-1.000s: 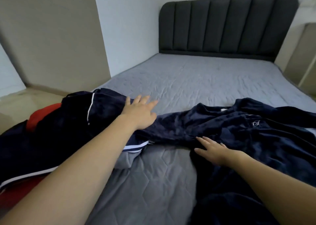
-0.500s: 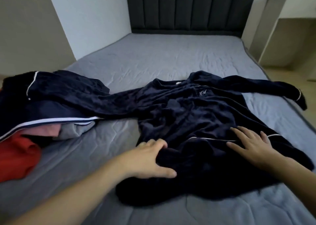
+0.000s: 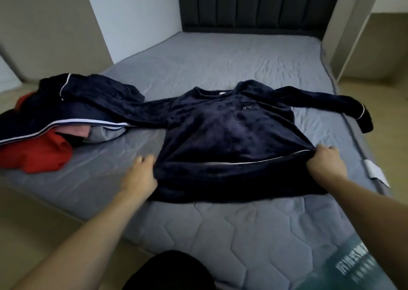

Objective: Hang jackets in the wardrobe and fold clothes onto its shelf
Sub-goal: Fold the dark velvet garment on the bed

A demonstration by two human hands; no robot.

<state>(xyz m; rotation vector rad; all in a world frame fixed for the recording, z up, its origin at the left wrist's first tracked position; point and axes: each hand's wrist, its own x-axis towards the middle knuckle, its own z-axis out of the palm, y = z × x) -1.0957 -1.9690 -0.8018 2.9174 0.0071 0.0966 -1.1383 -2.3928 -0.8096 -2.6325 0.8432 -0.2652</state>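
Where fabric folds, left hand [image 3: 141, 175] fingertips hidden.

Your hands moved out from the middle of the navy top [image 3: 225, 133] to its bottom corners; left hand [image 3: 140, 175] and right hand [image 3: 326, 165] now pinch the hem, and it lies much flatter on the bed [image 3: 242, 223].

- Head view, sole camera: worn on the person's head, faced forward and down along both forearms.
- Range: close over the left hand [image 3: 141, 175] and right hand [image 3: 326, 166]; the headboard [image 3: 249, 3] lay far beyond the hands.
- Coverage: wide-angle, straight edges bowed; no second view shared the scene.
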